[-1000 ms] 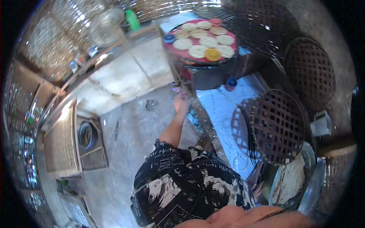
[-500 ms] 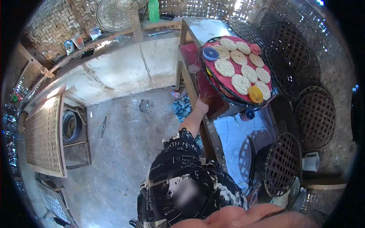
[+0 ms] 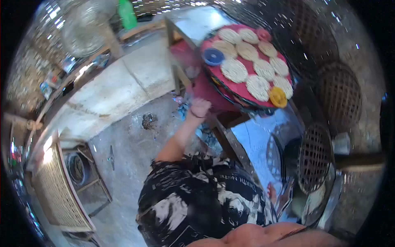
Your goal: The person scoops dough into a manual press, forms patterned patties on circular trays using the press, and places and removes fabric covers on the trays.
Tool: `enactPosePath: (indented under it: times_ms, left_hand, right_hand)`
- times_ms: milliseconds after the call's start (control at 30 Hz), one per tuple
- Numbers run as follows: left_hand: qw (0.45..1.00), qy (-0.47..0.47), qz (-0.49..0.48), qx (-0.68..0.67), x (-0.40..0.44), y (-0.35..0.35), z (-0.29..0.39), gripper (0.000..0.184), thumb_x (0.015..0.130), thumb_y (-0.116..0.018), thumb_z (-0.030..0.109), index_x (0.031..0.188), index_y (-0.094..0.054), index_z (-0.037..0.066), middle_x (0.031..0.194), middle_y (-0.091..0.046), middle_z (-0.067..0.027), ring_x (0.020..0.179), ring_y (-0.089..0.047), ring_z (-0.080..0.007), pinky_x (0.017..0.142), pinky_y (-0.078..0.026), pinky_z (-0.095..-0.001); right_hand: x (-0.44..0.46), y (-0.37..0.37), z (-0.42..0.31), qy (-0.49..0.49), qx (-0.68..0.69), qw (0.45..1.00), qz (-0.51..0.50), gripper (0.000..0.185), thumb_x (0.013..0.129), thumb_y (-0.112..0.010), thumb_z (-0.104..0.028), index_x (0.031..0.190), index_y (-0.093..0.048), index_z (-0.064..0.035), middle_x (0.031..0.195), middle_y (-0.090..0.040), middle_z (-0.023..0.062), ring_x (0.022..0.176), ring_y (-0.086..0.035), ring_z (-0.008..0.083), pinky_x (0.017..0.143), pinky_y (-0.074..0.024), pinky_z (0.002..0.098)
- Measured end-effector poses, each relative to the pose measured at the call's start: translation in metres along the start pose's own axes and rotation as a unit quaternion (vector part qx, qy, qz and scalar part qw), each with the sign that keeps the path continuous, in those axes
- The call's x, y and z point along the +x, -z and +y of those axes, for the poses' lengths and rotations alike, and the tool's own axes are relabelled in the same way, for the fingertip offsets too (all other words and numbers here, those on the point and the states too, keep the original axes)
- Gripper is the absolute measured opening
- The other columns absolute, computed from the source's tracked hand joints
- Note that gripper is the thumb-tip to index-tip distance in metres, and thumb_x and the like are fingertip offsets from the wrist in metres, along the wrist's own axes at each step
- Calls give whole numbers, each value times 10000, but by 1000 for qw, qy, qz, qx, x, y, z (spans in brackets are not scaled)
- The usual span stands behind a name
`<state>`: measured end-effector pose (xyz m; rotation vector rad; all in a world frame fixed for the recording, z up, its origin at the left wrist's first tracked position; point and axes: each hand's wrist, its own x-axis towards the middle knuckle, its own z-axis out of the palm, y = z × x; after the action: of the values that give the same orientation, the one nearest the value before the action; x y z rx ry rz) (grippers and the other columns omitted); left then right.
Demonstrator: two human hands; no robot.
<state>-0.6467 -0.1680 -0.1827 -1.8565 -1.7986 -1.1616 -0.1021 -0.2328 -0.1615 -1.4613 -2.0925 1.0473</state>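
Observation:
My left hand (image 3: 200, 108) is at the end of my outstretched arm, beside a wooden frame and just left of the round tray (image 3: 242, 99). Its fingers are blurred, and no held object can be made out. On the tray's pink surface lie several pale coiled rounds (image 3: 234, 71), a blue ring (image 3: 213, 57) and a yellow ring (image 3: 278, 97). My right hand (image 3: 271, 192) shows only partly at the lower right, beside dark, shiny material that I cannot make out. A dark woven basket (image 3: 314, 158) stands tilted to its right.
A light blue cloth (image 3: 255, 138) covers a low surface below the tray. A wooden cabinet with a woven door (image 3: 61, 187) is at the left. More dark baskets (image 3: 338, 96) lean on the right wall. A green bottle (image 3: 127, 15) stands on the back ledge.
The view has shifted and turned. The tray appears larger than a second ago. My left hand, near the frame below the tray half a second ago, now appears farther left of it.

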Motion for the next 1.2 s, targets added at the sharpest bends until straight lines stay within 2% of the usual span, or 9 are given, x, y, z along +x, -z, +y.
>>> enactPosePath:
  times_ms: [67, 167, 300, 533, 633, 767, 967, 1100, 1200]
  left_hand:
    - [988, 91, -101, -77, -5, 50, 10, 204, 692, -513, -35, 818, -645, 56, 752, -629, -120, 715, -613, -300, 670, -481, -381]
    - [989, -23, -136, 53, 14, 117, 34, 244, 731, -547, 7, 940, -632, 101, 803, -628, -107, 758, -605, -284, 687, -475, -360]
    - [954, 44, -294, -30, 46, 186, 55, 241, 725, -557, -5, 936, -633, 84, 759, -601, -119, 687, -587, -278, 589, -462, -341]
    - [954, 16, -274, -120, 111, 251, 89, 163, 648, -572, -10, 792, -648, -2, 620, -572, -122, 546, -543, -240, 499, -404, -284]
    - [954, -28, -250, -161, 132, 263, 94, 164, 597, -582, 5, 748, -646, -12, 588, -567, -114, 499, -520, -221, 480, -389, -275]
    - [913, -167, -172, -330, 166, 233, 115, 188, 549, -596, 14, 727, -658, 21, 537, -536, -75, 426, -445, -164, 440, -344, -274]
    - [772, -452, -272, -355, 238, 179, 203, 266, 547, -686, 174, 794, -685, 76, 678, -566, -7, 460, -402, -92, 412, -271, -235]
    - [726, -476, -234, -437, 270, 163, 245, 214, 591, -668, 150, 783, -683, 58, 680, -582, -17, 496, -468, -104, 424, -329, -235]
    - [824, -395, -131, -384, 292, 166, 253, 177, 687, -626, 169, 769, -674, 19, 658, -607, -70, 534, -537, -181, 489, -407, -248]
  right_hand:
    - [-1, -21, -50, -103, 234, 966, -24, 505, 835, -614, -174, 1268, -426, 4, 1187, -521, 138, 1070, -504, 206, 888, -414, 294]
    - [1, -37, -48, -55, 210, 962, -168, 381, 899, -529, -255, 1196, -521, -17, 1205, -527, 106, 1108, -478, 178, 939, -362, 301]
    - [9, -43, -69, -200, 293, 918, -178, 380, 919, -475, -324, 1168, -558, -50, 1197, -545, 78, 1104, -477, 168, 946, -347, 296]
    - [66, -65, -108, -274, 317, 863, -282, 477, 925, -403, -441, 1211, -534, -81, 1159, -562, 70, 1052, -493, 149, 928, -371, 281]
    - [58, -65, -90, -192, 292, 897, -271, 542, 923, -348, -487, 1243, -499, -77, 1191, -547, 76, 1096, -482, 174, 948, -360, 300]
    - [56, -14, -127, -122, 225, 961, -109, 605, 804, -617, -423, 1265, -465, -63, 1172, -558, 117, 1097, -504, 188, 940, -377, 332]
    - [101, 84, -262, 337, 29, 940, 31, 844, 696, -713, -394, 1341, -318, -21, 1330, -383, 201, 1243, -351, 335, 1015, -287, 422]
    - [111, 97, -272, 328, 150, 933, -23, 802, 701, -731, -272, 1342, -317, -24, 1241, -468, 173, 1129, -465, 265, 954, -357, 373]
    - [106, 109, -254, 177, 280, 941, -62, 638, 700, -723, -136, 1254, -431, -11, 1082, -560, 97, 954, -537, 178, 848, -423, 307]
